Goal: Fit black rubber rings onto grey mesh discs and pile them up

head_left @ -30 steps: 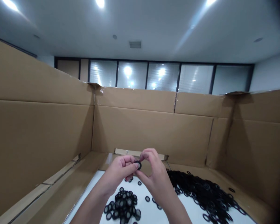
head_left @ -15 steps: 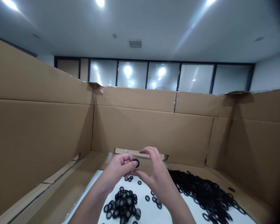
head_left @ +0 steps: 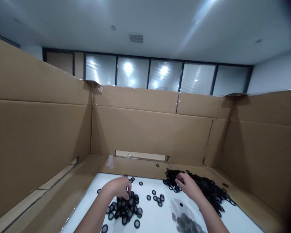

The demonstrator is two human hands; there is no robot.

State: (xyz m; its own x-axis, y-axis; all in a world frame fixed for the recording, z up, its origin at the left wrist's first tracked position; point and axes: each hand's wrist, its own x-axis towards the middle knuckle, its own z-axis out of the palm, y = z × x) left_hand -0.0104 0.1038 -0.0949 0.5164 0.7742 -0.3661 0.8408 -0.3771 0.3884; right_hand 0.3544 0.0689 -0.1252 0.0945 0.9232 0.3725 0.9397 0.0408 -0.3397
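My left hand (head_left: 120,187) hangs over a heap of black rings with grey centres (head_left: 123,207), its fingers bent down and drawn together. Whatever lies between those fingertips is hidden. Over on the right, my right hand (head_left: 185,183) reaches into the near-left part of a large pile of black open rings (head_left: 208,187). Its fingers are pinched together at the rings, and I cannot make out what they hold. Between the hands, several filled rings (head_left: 157,199) lie loose on the white board (head_left: 147,215).
A heap of grey translucent discs (head_left: 186,223) lies at the front, with one small dark piece (head_left: 181,204) behind it. Tall cardboard walls (head_left: 145,132) surround the board. Stray rings (head_left: 157,165) rest on the cardboard floor. A cut slot (head_left: 140,156) runs along the back wall's base.
My hands have moved apart and down from the middle, where the left held one filled ring. The left is now at the filled heap, the right at the open rings. The view has shifted slightly.
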